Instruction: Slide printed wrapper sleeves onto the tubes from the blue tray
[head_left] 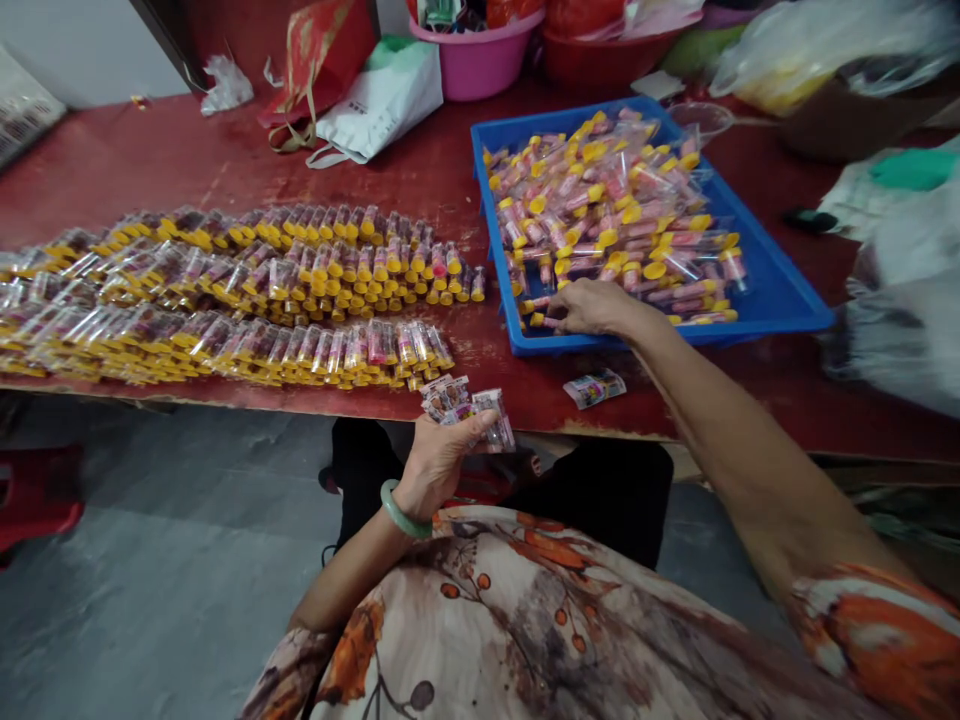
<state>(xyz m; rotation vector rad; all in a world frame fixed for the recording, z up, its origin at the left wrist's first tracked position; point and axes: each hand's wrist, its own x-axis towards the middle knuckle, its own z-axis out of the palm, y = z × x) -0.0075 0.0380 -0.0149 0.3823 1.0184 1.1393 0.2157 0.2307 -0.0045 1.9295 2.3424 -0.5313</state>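
Observation:
My left hand (437,452), with a green bangle at the wrist, is closed on a few small printed cards (491,420) just off the table's front edge. My right hand (592,308) reaches over the near rim of the blue tray (772,290). Its fingertips touch a yellow-capped tube (541,320) in the tray's near left corner; whether they grip it is hard to see. Many clear tubes with yellow caps and pink contents (600,200) lie loosely heaped in this tray. A single printed card (594,388) rests on the table below the tray.
Stacked rows of yellow-capped tubes (300,270) cover the left of the red table (480,160). Behind stand a pink basin (487,60), a red basin (600,60), and a white bag (382,105). Plastic bags (907,290) crowd the right side. A red stool (41,495) is at lower left.

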